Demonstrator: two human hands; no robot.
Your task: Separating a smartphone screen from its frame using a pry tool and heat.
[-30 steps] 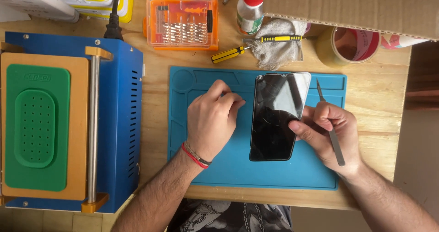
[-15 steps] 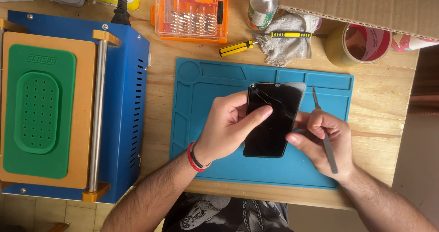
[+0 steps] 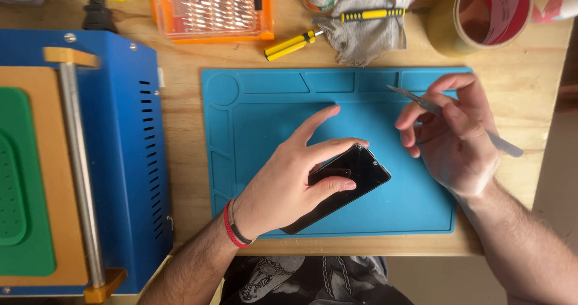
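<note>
Smartphone (image 3: pixel 355 175) lies screen-up on the blue silicone work mat (image 3: pixel 265 106), long axis diagonal from near-left to far-right, its far-right corner pointing toward the right hand (image 3: pixel 454 139). Left hand (image 3: pixel 292 184) rests over the phone's near end, fingers spread and pinching its edges; right hand, clear of the phone, has its fingers closed on metal tweezers (image 3: pixel 421 103). Mat sits on a pale wooden bench (image 3: pixel 180 58), blue machine (image 3: pixel 120 160) to the left.

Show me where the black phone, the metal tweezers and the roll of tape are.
black phone (image 3: pixel 361 171), head view, on the bare glass near its upper corner.
metal tweezers (image 3: pixel 409 94), head view, on the thin pointed end above the fingers.
roll of tape (image 3: pixel 442 28), head view, on its tan outer wall.
</note>
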